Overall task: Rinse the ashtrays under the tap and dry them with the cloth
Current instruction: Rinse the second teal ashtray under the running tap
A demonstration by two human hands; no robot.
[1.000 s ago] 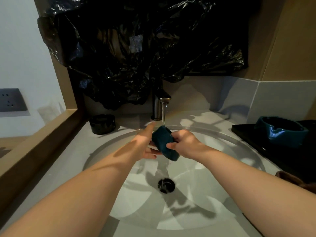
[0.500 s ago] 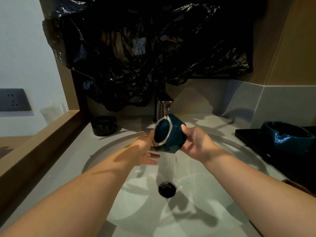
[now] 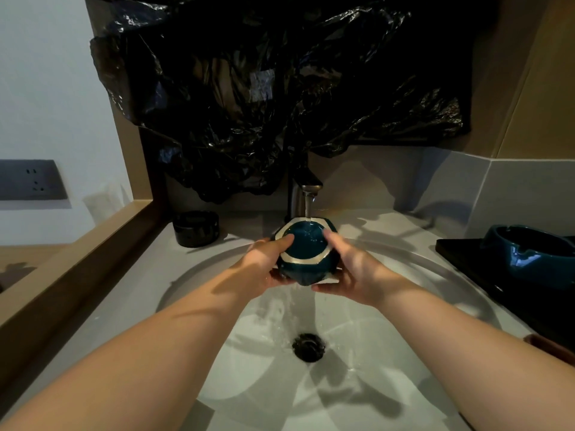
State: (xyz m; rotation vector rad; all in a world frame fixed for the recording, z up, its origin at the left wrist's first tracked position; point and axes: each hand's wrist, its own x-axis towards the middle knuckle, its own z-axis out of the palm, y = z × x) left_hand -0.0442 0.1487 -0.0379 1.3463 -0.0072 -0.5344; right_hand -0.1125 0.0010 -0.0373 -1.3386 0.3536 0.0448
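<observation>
A small teal ashtray (image 3: 306,269) with a pale hexagonal rim is held over the basin, its opening turned up and toward me. Water from the metal tap (image 3: 306,194) runs into its far edge and spills down below it. My left hand (image 3: 264,269) grips its left side with the thumb over the rim. My right hand (image 3: 351,272) grips its right side, thumb on the rim, fingers underneath. A bigger teal ashtray (image 3: 529,253) stands on a black tray (image 3: 460,256) at the right. A black ashtray (image 3: 196,228) sits on the counter at the left.
The white round basin (image 3: 389,353) has a dark drain (image 3: 308,346) in its middle. Black plastic sheeting (image 3: 280,88) hangs over the wall behind the tap. A wooden ledge (image 3: 77,259) runs along the left. A brown object (image 3: 547,345) shows at the right edge.
The ashtray was on edge under the stream, then turned; now its opening faces up under the tap and fills with water. Both hands have shifted to its sides.
</observation>
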